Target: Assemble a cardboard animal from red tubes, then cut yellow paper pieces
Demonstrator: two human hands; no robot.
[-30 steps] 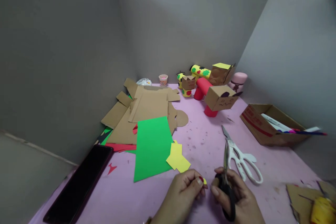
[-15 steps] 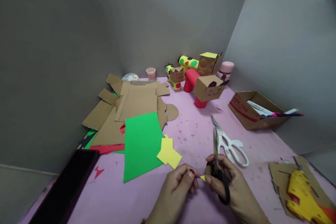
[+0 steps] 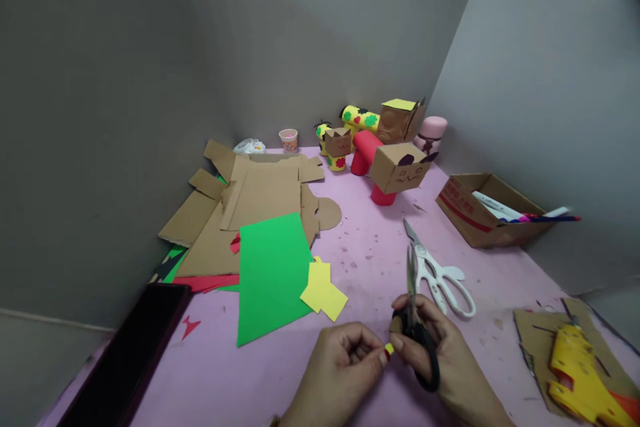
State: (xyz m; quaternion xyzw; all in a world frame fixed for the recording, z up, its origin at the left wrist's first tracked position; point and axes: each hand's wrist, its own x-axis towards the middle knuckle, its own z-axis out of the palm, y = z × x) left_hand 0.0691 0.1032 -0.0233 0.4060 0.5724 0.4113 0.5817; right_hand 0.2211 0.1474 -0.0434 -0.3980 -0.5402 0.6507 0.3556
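Note:
Between thumb and finger, my left hand [image 3: 350,361] pinches a tiny yellow paper piece [image 3: 390,348]. Close beside it, my right hand [image 3: 440,353] grips black-handled scissors [image 3: 413,320] whose blades point up and away from me. My right thumb tip is right by the yellow piece; whether it touches is hard to tell. Yellow paper cutouts [image 3: 324,292] lie ahead of my left hand, partly over a green sheet [image 3: 273,280]. White-handled scissors [image 3: 437,273] rest on the table just beyond my right hand.
Flattened cardboard [image 3: 263,197] covers the far left, with a dark phone-like slab [image 3: 130,353] nearer me. On the right are a marker box [image 3: 467,213] and a yellow glue gun [image 3: 575,367] on cardboard. A red cardboard-headed animal [image 3: 400,170] stands farther back.
My left thumb and fingers have shifted their pinch on the small yellow piece, which now shows at the thumb's tip. The right hand and scissors stay nearly in place.

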